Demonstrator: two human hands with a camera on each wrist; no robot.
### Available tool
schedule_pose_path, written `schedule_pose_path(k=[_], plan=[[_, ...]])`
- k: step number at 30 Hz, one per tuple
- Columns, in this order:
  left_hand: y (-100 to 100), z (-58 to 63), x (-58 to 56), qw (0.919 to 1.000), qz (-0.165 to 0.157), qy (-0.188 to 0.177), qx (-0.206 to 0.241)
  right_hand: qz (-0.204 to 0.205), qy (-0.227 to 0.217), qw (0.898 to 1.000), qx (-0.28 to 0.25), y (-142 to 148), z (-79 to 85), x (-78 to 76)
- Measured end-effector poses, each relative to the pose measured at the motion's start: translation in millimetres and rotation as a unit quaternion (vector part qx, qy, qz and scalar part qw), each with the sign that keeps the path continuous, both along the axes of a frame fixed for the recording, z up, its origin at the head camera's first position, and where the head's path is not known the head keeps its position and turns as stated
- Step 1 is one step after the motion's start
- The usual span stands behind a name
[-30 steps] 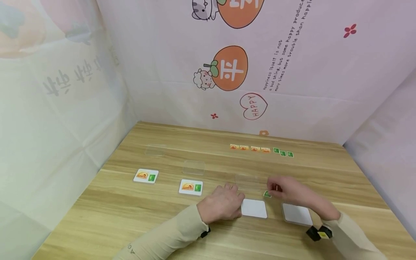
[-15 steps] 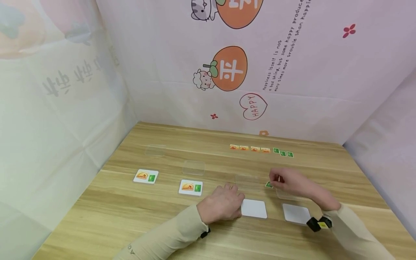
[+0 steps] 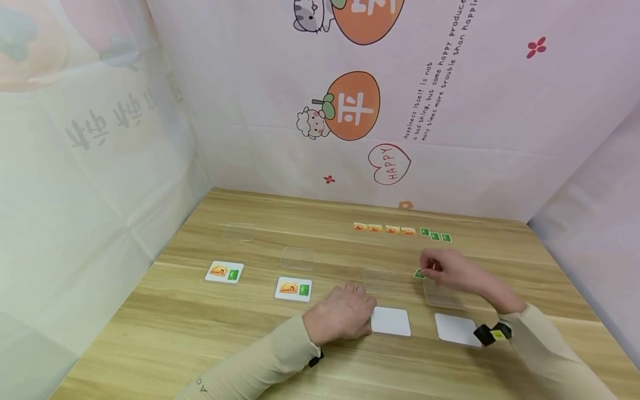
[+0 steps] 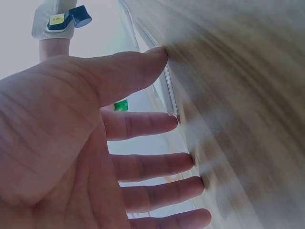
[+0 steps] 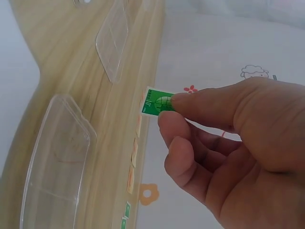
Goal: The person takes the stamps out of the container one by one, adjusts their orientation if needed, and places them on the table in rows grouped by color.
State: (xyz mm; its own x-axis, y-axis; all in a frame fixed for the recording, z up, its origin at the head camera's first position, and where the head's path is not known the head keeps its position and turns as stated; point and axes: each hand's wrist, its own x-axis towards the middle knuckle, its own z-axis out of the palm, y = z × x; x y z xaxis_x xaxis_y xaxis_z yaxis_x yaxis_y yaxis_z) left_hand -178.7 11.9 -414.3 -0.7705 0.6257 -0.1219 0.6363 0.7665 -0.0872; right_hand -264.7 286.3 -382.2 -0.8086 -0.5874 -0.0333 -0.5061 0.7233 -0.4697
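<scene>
A person works at a wooden bench (image 3: 200, 333) with both hands. The right hand (image 3: 447, 272) is lifted a little above the bench and pinches a small green card (image 5: 158, 103) between thumb and forefinger; its print is too small to read, and the fingers cover one end. Just below that hand lies a clear plastic lid (image 3: 442, 294), hard to see against the wood. The left hand (image 3: 340, 316) rests flat with fingers straight and relaxed, gripping nothing; its thumb touches the edge of a blank white card (image 3: 391, 321). A second blank white card (image 3: 456, 329) lies to the right, one corner hidden by the right wrist. In the left wrist view the bench is blurred.

Further left lie two white cards with orange and green pictures (image 3: 293, 288), and faint clear lids behind them. Along the far edge runs a row of small orange and green cards (image 3: 402, 231), too tiny to make out.
</scene>
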Motion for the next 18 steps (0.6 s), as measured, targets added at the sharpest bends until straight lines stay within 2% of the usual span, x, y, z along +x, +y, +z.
schedule_pose_path(k=[18], plan=[[-0.3,0.4,0.5,1.0000,0.001,-0.001,0.003,-0.042,-0.022,0.999,-0.002,15.3,3.8,-13.8]])
